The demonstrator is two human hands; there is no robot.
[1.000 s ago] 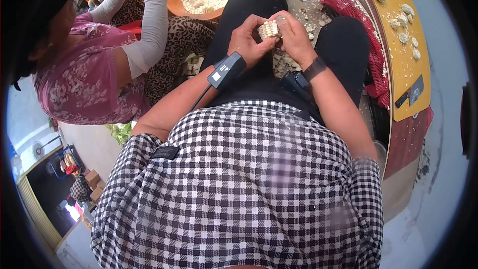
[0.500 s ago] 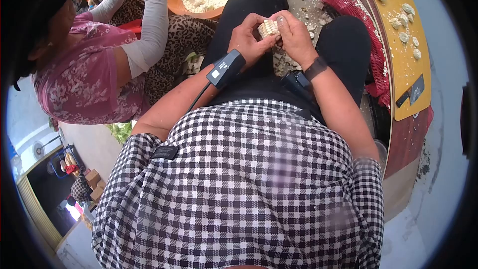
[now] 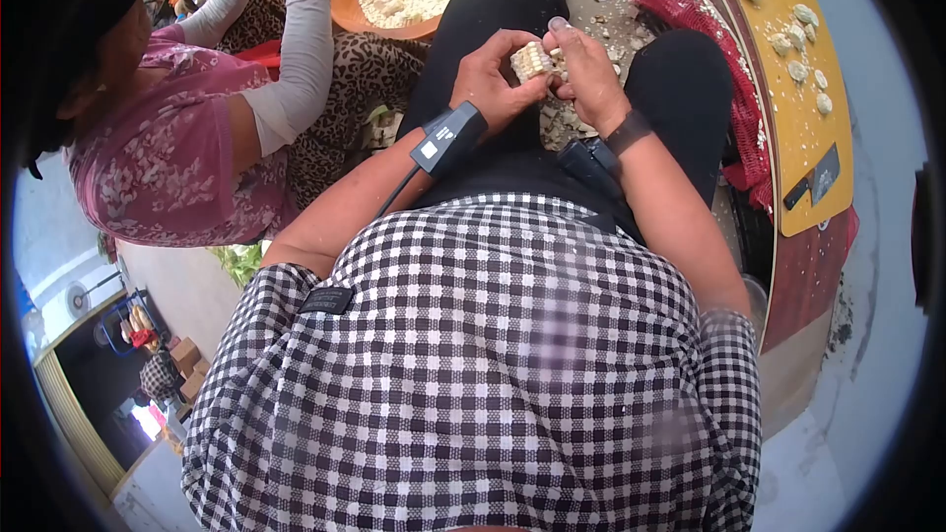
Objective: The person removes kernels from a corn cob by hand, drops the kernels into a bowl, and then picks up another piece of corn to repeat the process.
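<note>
My left hand [image 3: 496, 76] is closed around a short piece of corn cob [image 3: 532, 61], its rows of pale kernels turned upward. Just to its right is my right hand [image 3: 591, 74], thumb raised off the cob and the other fingers curled. A few loose corn kernels [image 3: 558, 61] show against those curled fingers, slightly apart from the cob. The undersides of both hands are hidden.
An orange basin [image 3: 345, 12] of loose kernels and cob pieces stands ahead. At right, a yellow cutting board [image 3: 800, 128] bears cob ends and a cleaver [image 3: 824, 177]. A red mesh bag [image 3: 734, 49] lies beside it. A co-worker [image 3: 177, 153] sits close on the left.
My right hand has drawn slightly right, its thumb lifting off the cob. More of the cob and some loose kernels now show. My left hand keeps its hold.
</note>
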